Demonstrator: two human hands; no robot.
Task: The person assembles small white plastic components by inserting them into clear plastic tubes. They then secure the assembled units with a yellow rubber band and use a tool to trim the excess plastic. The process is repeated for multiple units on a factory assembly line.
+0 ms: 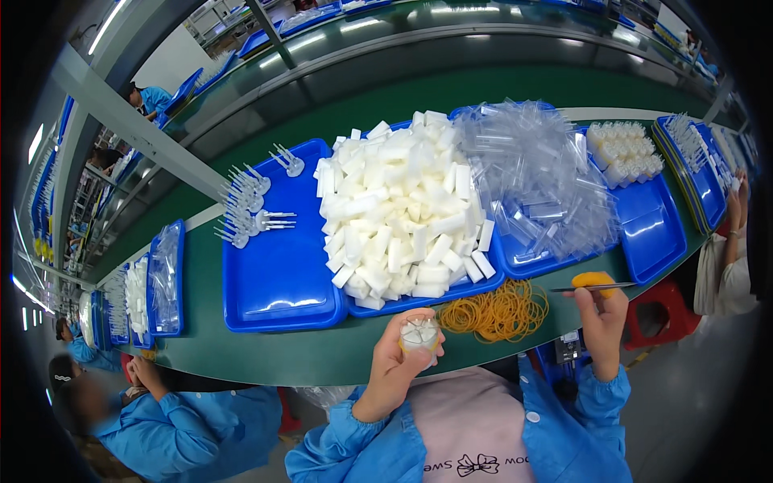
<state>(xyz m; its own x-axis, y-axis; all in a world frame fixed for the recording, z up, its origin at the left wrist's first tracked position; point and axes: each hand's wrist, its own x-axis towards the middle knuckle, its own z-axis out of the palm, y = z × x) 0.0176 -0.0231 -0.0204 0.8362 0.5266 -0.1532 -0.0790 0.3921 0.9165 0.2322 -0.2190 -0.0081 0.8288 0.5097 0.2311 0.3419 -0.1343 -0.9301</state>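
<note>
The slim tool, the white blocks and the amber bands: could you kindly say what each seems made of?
Slim tool in the right hand: perhaps metal, being thin and grey with some sheen.
White blocks: likely matte foam or sponge, their faces showing no gloss.
Amber bands: seemingly rubber, given the thin, curling loops; finish unclear.

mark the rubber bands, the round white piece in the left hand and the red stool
Rubber bands (499, 312), head view: middle of the pile
Round white piece (419, 332), head view: its top
Red stool (675, 304), head view: its upper part

White round bundle (419, 333) (segmented top) | left hand (393, 361) | slim tool (624, 285) | right hand (602, 320)
</note>
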